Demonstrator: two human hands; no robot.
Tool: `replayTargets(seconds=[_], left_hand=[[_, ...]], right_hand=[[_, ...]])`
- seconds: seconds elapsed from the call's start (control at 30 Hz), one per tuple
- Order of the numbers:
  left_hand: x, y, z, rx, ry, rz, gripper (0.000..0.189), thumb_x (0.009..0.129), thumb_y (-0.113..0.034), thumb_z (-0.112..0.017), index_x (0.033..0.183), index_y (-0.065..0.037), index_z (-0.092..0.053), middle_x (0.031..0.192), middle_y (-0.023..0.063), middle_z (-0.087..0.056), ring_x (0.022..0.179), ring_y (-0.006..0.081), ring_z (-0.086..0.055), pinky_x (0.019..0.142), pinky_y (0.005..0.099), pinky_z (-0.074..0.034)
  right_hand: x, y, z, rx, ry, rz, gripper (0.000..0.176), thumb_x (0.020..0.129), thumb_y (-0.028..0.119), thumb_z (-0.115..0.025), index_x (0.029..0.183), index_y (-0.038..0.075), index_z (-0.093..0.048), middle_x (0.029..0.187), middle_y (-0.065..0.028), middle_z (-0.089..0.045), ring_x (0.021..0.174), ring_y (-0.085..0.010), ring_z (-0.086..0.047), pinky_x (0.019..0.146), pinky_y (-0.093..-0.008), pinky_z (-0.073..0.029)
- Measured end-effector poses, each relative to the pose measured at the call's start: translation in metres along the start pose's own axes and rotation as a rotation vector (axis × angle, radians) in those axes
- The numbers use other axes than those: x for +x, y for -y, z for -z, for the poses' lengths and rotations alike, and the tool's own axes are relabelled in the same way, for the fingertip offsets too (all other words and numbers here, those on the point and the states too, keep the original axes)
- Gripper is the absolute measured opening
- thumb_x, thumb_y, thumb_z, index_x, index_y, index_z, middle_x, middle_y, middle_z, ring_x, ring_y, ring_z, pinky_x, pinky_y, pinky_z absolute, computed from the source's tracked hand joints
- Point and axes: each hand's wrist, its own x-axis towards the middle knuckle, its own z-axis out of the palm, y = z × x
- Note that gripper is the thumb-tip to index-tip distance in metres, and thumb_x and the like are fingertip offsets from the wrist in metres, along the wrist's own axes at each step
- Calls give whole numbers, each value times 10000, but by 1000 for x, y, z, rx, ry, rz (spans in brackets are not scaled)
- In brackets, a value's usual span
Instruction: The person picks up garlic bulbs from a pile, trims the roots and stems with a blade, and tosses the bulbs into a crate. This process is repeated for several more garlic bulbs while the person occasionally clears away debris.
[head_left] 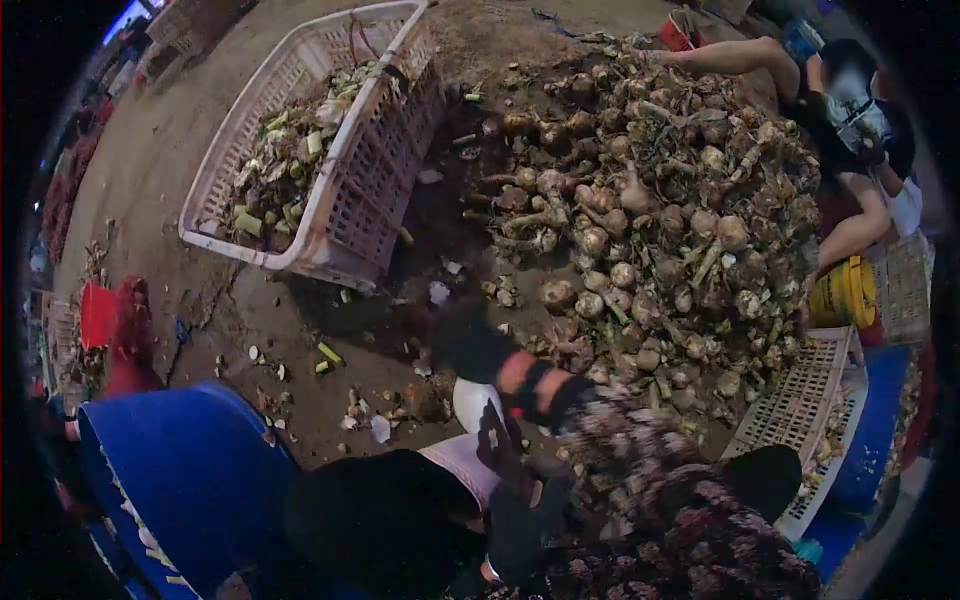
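Observation:
My right hand (468, 342), in a dark glove smeared by motion, reaches out over the dirt floor beside a heap of garlic bulbs (640, 230) with dry stalks. Its fingers cannot be made out. A dark band circles that wrist, below a floral sleeve (640, 470). Close to my lap is my left hand (520, 495), also dark-gloved, with fingers stretched upward and apart and no object visible in it. Just beyond these fingers stands a white, rounded object (472, 402), partly hidden by the hand and arm.
A white plastic crate (365, 190) with cut stalks stands ahead on the left. The blue drum (190, 470) is at lower left, near a red container (98, 315). Another crate (795, 390) and a yellow bucket (845, 290) lie right. A person (850, 130) sits beyond the heap.

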Motion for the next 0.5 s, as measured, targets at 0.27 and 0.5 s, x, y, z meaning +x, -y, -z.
replayTargets(seconds=[0.27, 0.5], left_hand=[[4, -2, -1, -4, -10, 12, 192, 818, -186, -626, 873, -24, -538, 650, 24, -531, 477, 99, -504, 418, 247, -407], [13, -7, -3, -22, -9, 32, 193, 818, -186, -625, 874, -22, -538, 655, 27, -534, 478, 101, -506, 417, 248, -409]], right_hand=[[9, -7, 109, 511, 241, -522, 315, 805, 345, -523, 970, 83, -582, 851, -148, -616, 826, -351, -566, 767, -429, -419], [-94, -100, 91, -273, 266, 181, 315, 651, 318, -623, 911, 139, -621, 873, -107, -612, 870, -293, -583, 749, -441, -417]])
